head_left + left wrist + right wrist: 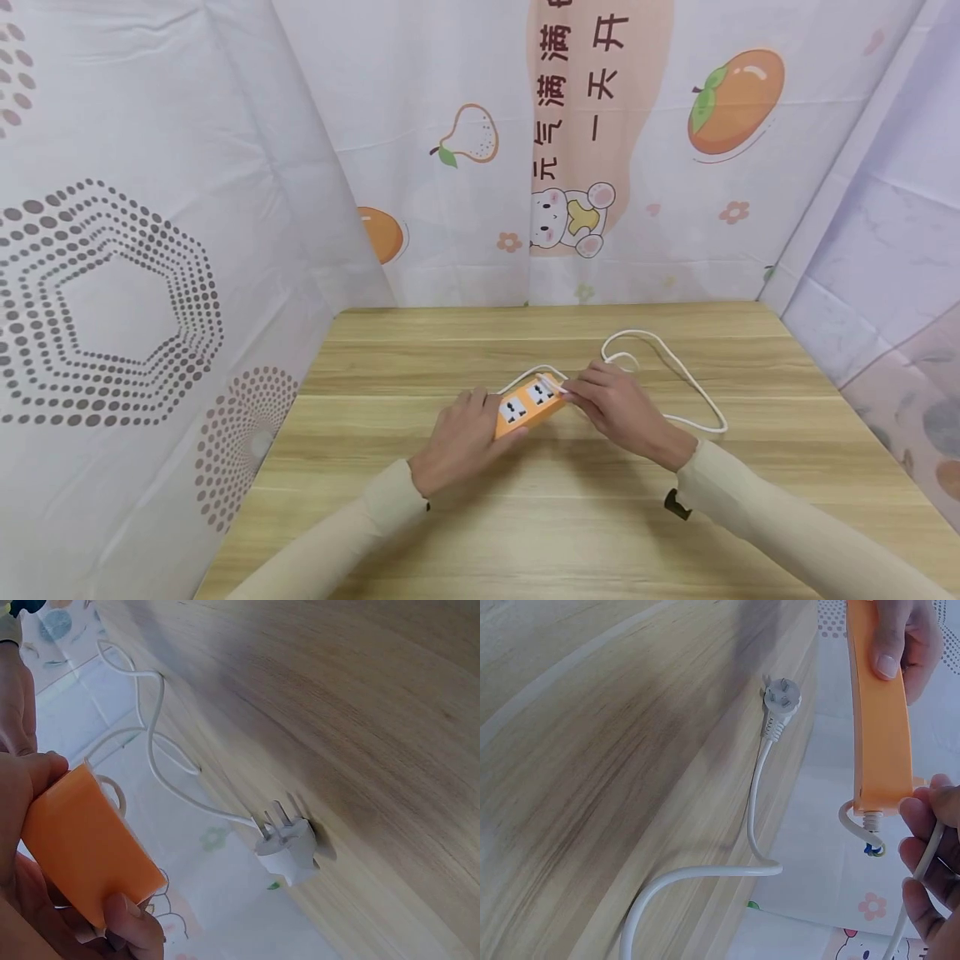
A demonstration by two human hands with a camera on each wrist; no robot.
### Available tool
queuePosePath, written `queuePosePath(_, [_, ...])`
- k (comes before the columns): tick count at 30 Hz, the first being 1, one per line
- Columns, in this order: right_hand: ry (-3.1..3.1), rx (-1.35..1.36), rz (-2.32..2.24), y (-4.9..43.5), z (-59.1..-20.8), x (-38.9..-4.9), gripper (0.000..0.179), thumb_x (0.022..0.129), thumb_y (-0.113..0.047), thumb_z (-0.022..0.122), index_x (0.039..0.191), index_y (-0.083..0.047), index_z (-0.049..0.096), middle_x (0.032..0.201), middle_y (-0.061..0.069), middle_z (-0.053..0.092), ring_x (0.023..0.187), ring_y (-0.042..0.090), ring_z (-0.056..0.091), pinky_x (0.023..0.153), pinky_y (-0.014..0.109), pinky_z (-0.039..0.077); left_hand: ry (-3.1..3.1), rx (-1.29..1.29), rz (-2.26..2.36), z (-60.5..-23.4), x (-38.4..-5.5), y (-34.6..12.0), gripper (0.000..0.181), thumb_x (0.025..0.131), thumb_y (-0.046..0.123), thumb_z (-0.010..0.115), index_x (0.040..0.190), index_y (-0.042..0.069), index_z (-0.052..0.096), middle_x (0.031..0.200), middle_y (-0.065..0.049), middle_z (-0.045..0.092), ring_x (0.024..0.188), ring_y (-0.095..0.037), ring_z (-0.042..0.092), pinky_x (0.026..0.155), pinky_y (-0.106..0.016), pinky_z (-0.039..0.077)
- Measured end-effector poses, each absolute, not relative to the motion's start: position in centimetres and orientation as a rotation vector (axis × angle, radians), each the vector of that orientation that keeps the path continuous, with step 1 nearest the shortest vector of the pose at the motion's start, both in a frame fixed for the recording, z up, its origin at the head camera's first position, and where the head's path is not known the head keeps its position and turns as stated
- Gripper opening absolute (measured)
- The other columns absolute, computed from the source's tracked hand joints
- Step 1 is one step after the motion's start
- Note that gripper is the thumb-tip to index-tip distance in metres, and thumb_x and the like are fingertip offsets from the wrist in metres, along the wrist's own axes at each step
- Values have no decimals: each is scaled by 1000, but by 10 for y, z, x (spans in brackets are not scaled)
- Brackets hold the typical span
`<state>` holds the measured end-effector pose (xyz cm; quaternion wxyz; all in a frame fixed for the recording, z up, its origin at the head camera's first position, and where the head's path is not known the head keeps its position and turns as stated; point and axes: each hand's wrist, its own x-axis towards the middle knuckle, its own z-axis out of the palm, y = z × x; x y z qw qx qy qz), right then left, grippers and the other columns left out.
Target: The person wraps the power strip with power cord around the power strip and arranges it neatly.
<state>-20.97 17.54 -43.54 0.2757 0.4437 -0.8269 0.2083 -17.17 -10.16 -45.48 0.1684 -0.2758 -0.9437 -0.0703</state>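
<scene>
An orange power strip [528, 405] with white socket faces is held tilted above the wooden table. My left hand [463, 427] grips its near end, thumb along the side, as the right wrist view also shows. At the far end my right hand [617, 410] pinches the strip's white cord [928, 859] between thumb and fingers. Part of the cord crosses the strip's top beside the far socket. In the right wrist view the cord leaves the strip's end and loops, with a small blue and yellow bit [874, 850] there. A white plug [289, 851], prongs showing, lies on the table.
More white cord [697, 383] curves over the wooden table [420, 350] right of my right hand. Printed white curtains [420, 108] stand behind the table and along both sides. A dark band [677, 504] shows at my right wrist.
</scene>
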Motion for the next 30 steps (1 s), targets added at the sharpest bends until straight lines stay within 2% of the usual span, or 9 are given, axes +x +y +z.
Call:
queuePosePath(6, [-2218, 1186, 568, 179, -437, -208, 14, 87, -11, 80, 101, -6, 78, 86, -3, 70, 78, 14, 58, 68, 36, 48, -2654, -756, -216, -454, -172, -101, 58, 98, 57, 63, 115, 2, 68, 88, -5, 56, 71, -17, 51, 51, -26, 40])
queuePosePath(9, [-2196, 1198, 583, 180, -439, -208, 12, 95, -17, 75, 99, -6, 78, 85, -4, 70, 77, 14, 58, 66, 34, 48, -2651, -736, -238, -452, -172, -101, 58, 99, 57, 60, 113, 2, 68, 88, -4, 55, 70, -16, 49, 51, -26, 39])
queuePosePath(11, [-2182, 1201, 597, 181, -439, -208, 18, 99, -21, 70, 99, -5, 79, 85, -4, 70, 76, 13, 58, 65, 34, 48, -2661, -729, -258, -451, -172, -101, 59, 100, 58, 57, 115, 2, 68, 88, -4, 54, 70, -15, 48, 51, -25, 38])
queuePosePath(13, [-2184, 1200, 607, 181, -439, -208, 19, 100, -22, 70, 99, -5, 79, 84, -4, 70, 76, 13, 57, 64, 33, 48, -2672, -722, -299, -450, -172, -101, 59, 101, 58, 56, 115, 1, 67, 88, -3, 53, 69, -14, 47, 51, -24, 37])
queuePosePath(17, [-2204, 1197, 607, 181, -439, -206, 11, 92, -12, 77, 101, -6, 78, 86, -5, 70, 78, 13, 58, 65, 34, 48, -2684, -713, -363, -450, -173, -102, 59, 102, 57, 55, 113, 0, 67, 86, -2, 51, 69, -13, 45, 51, -23, 37])
queuePosePath(20, [-2208, 1195, 606, 180, -439, -204, 15, 87, -6, 79, 103, -6, 78, 88, -5, 70, 81, 14, 60, 69, 36, 50, -2681, -706, -434, -450, -173, -103, 59, 102, 57, 54, 111, 0, 67, 85, -1, 50, 69, -12, 44, 52, -23, 38])
queuePosePath(24, [-2209, 1191, 617, 180, -441, -202, 19, 87, -5, 79, 105, -6, 78, 89, -4, 70, 85, 16, 61, 73, 39, 51, -2691, -692, -547, -450, -173, -105, 59, 103, 57, 54, 111, 0, 67, 84, 2, 48, 69, -11, 44, 54, -23, 38])
queuePosePath(30, [-2225, 1208, 616, 182, -445, -200, 23, 88, -3, 77, 111, -6, 77, 96, -1, 73, 90, 17, 61, 70, 35, 54, -2701, -700, -690, -449, -173, -106, 57, 103, 55, 54, 115, 0, 66, 85, 4, 50, 68, -9, 45, 55, -23, 40])
